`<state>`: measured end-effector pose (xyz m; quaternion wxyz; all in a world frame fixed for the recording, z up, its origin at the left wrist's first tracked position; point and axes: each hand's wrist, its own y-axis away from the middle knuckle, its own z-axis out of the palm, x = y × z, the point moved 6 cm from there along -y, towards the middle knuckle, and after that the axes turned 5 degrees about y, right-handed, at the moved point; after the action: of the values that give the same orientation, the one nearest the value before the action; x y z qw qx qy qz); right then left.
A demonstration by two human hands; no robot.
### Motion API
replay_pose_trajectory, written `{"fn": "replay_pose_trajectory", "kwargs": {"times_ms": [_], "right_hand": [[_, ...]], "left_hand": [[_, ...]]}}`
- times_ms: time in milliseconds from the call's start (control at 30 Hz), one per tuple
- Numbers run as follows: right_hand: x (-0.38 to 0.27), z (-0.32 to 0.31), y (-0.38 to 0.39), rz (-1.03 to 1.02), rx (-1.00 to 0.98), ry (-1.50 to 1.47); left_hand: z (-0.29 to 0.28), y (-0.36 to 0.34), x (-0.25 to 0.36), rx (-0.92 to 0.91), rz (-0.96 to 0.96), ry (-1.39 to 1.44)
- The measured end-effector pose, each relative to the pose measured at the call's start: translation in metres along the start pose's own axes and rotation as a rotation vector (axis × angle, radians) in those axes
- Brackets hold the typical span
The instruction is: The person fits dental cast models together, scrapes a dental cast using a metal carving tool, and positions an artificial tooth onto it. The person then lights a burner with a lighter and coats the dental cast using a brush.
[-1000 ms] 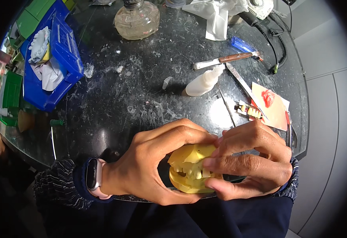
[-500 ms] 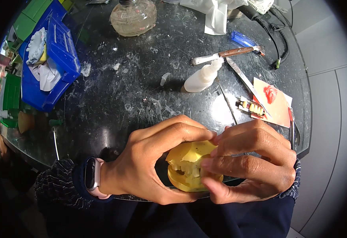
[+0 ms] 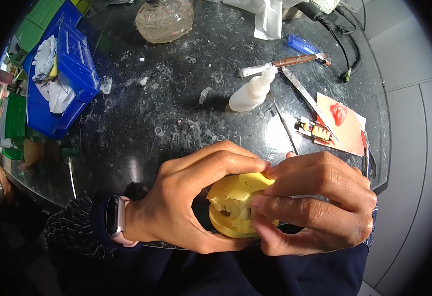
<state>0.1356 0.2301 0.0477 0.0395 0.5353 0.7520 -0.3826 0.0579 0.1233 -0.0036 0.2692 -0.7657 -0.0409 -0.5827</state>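
A yellow plaster dental model (image 3: 240, 190), its upper and lower halves set together with teeth between them, is held just above the table's near edge. My left hand (image 3: 198, 190) wraps round its left side, forefinger over the top and thumb underneath. Bent fingers of my right hand (image 3: 319, 202) press against the model's right side, with the thumb tucked in below them. Those fingers cover the teeth on that side, so whether a small piece is pinched there is hidden.
Beyond my hands stand a white squeeze bottle (image 3: 248, 96) and a glass jar (image 3: 164, 22). To the right lie a wooden-handled knife (image 3: 295, 61), a strip of false teeth (image 3: 314, 130) and pink wax sheets (image 3: 346, 130). A blue bin (image 3: 77, 64) holds plaster pieces at left.
My right thumb has drawn up closer to the fingers, and the right hand has shifted slightly. The left hand keeps the dental model nearly still. The view has moved a little.
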Motion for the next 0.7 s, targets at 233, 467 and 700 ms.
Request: {"fn": "replay_pose_trajectory", "kwargs": {"times_ms": [233, 467, 700], "right_hand": [[0.010, -0.011, -0.003, 0.126, -0.073, -0.045], [0.018, -0.009, -0.001, 0.049, 0.003, -0.159], [0.020, 0.006, -0.003, 0.051, -0.126, -0.248]], "left_hand": [[-0.002, 0.000, 0.000, 0.008, 0.004, 0.029], [0.000, 0.004, -0.003, 0.012, -0.078, 0.126], [0.002, 0.010, -0.009, -0.003, -0.256, 0.307]]}}
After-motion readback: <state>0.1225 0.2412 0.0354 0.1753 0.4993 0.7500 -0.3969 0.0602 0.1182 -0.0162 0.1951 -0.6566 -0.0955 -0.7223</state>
